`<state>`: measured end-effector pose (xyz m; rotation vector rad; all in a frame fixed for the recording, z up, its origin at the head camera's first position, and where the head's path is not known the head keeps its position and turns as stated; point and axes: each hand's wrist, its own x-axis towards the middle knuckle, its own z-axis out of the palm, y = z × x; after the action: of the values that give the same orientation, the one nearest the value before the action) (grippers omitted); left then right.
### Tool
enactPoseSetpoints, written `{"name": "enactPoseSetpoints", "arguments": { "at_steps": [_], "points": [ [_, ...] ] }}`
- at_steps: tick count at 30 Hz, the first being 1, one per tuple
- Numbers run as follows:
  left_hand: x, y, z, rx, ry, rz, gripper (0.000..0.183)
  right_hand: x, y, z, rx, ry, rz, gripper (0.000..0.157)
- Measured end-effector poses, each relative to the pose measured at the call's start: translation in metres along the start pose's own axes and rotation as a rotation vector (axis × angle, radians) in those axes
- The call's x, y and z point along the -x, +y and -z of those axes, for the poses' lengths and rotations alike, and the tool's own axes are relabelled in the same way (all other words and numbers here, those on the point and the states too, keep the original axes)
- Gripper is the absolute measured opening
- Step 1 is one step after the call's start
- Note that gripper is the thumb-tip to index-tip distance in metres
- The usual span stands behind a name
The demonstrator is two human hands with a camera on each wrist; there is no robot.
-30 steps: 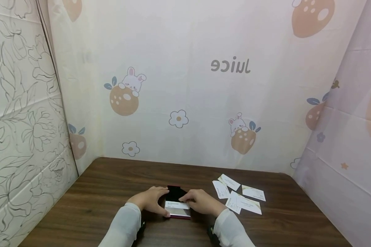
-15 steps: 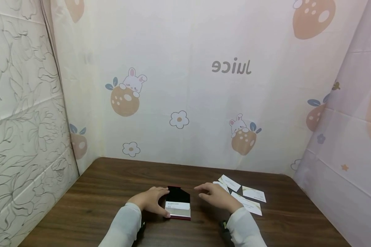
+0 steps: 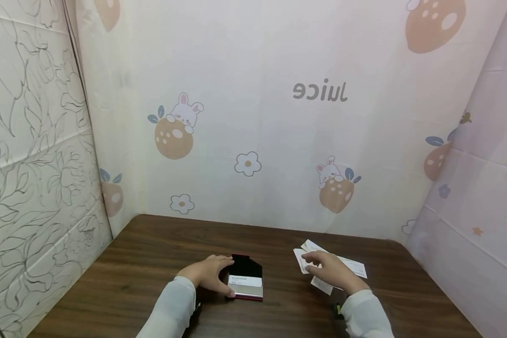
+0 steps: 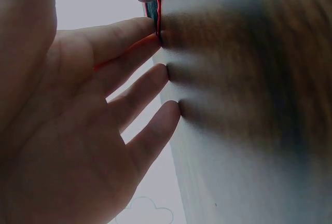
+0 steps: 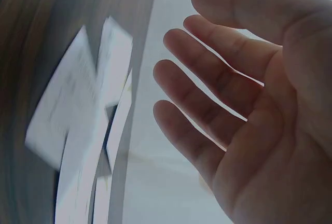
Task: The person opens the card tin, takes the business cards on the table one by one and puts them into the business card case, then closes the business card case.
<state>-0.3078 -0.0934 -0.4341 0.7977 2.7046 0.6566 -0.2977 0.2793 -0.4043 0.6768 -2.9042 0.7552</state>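
Note:
A card case [image 3: 250, 266] lies flipped open on the table, with a black inner lid, a red edge and a silvery lower part. A white business card [image 3: 245, 281] sits in its lower half. My left hand [image 3: 209, 273] rests at the case's left side, thumb at the near corner and index finger at the far part. In the left wrist view the fingers [image 4: 150, 125] are fairly straight, tips down on the table. My right hand [image 3: 333, 269] hovers over loose business cards [image 5: 67, 105], fingers relaxed, nothing between them; it hides part of the cards in the head view.
The brown wooden table [image 3: 165, 244] ends at a printed cloth backdrop [image 3: 219, 117] behind. A line-drawn floral cloth [image 3: 38, 155] hangs on the left, and another patterned cloth [image 3: 481, 188] on the right. Several overlapping cards lie right of the case.
My right hand let go of the card in the case and moved right, away from the case, to above the loose cards. The left hand stays at the case.

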Motion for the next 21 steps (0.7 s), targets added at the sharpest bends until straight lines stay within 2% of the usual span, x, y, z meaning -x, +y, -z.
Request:
{"name": "enactPoseSetpoints", "arguments": {
  "at_steps": [6, 12, 21],
  "points": [
    [0.001, 0.003, -0.001, -0.014, 0.002, 0.007, 0.092, 0.014, 0.022, 0.014, 0.057, 0.02, -0.086, 0.034],
    [0.002, 0.004, -0.001, -0.013, 0.003, 0.01, 0.091, 0.026, 0.045, 0.027, 0.084, -0.029, -0.178, 0.038],
    [0.005, 0.004, -0.002, -0.003, 0.004, 0.011, 0.091, 0.039, 0.074, 0.028, 0.12, -0.07, -0.23, 0.044]
  ]
}}
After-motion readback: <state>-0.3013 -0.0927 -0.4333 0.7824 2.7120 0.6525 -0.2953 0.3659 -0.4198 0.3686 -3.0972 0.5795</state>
